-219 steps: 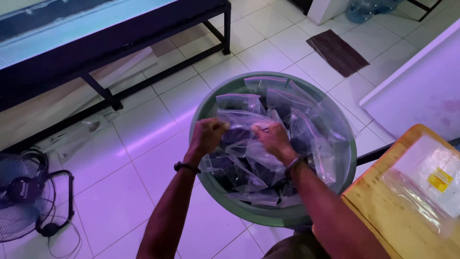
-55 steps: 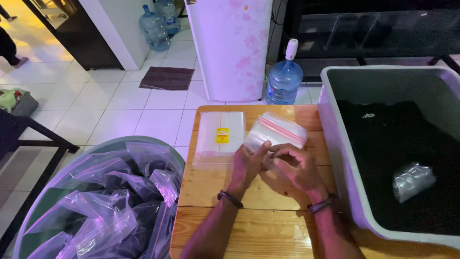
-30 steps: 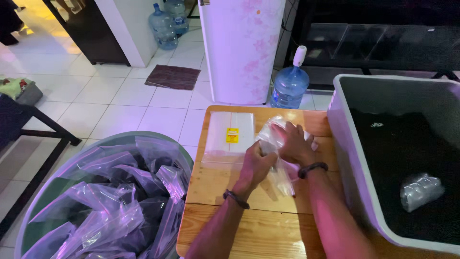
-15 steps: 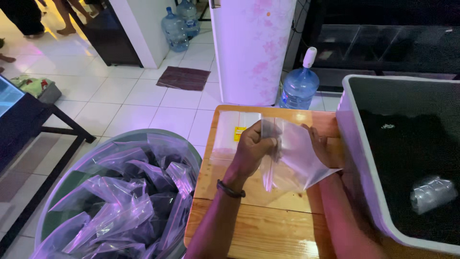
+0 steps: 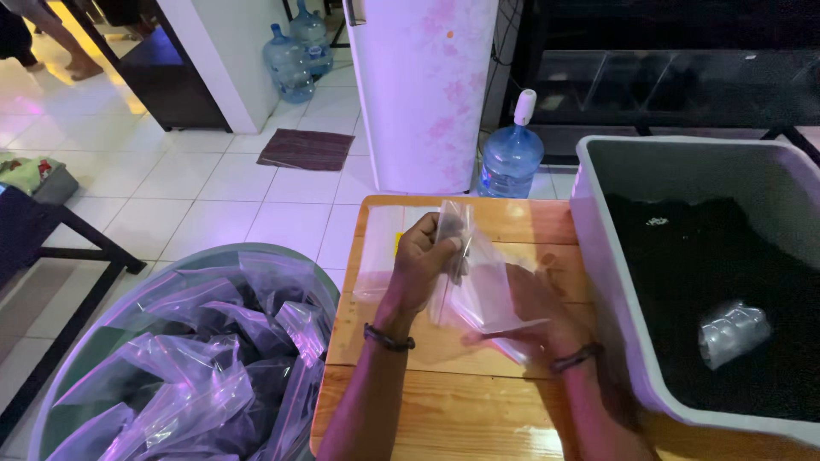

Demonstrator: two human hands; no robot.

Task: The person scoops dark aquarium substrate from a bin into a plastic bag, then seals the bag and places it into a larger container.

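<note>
Lowered slightly, clear bag (image 5: 478,286) between both hands: left hand (image 5: 424,260) pinching, right hand (image 5: 547,312) inside

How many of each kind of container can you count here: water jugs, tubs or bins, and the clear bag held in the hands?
Blue water jugs: 3 (one by the cabinet, two in the doorway)
Tubs or bins: 2 (round green bin, grey tub)
Held clear bag: 1
Total: 6
</note>
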